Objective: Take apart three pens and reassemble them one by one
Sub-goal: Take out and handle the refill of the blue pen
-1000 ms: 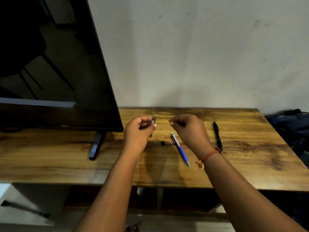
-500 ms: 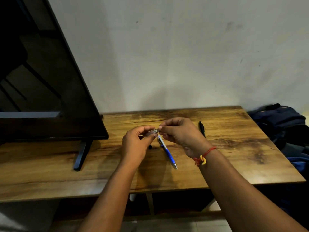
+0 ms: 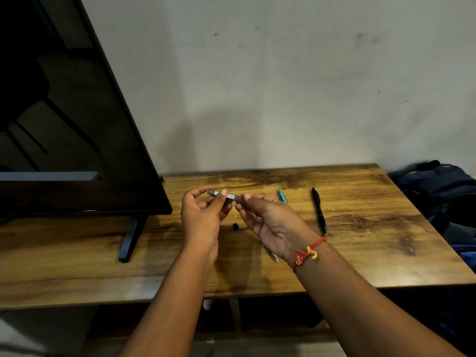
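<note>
Item, nearest: red and yellow thread bracelet [image 3: 306, 254], tied on the right wrist.
Item: silver-tipped pen [image 3: 273, 256], lying on the wooden table [image 3: 360, 253], mostly hidden below that wrist; body colour not readable.
Item: left hand [image 3: 203, 220], raised above the table, thumb and fingertips pinching one end of a slim grey pen barrel [image 3: 225, 195].
Item: right hand [image 3: 270, 222], palm turned up, thumb and fingers pinching the other end. The barrel lies roughly level between the two hands, clear of the table.
Item: small black pen part [image 3: 235, 226], on the table below the hands; possibly a cap.
Item: black pen [image 3: 319, 211], lying to the right.
Item: teal pen [image 3: 282, 196], just behind the right hand, partly covered.
Farther: black flat screen [image 3: 77, 150] on its stand, at left; dark blue bag [image 3: 438, 186] beyond the table's right edge; pale wall [image 3: 283, 86] behind.
</note>
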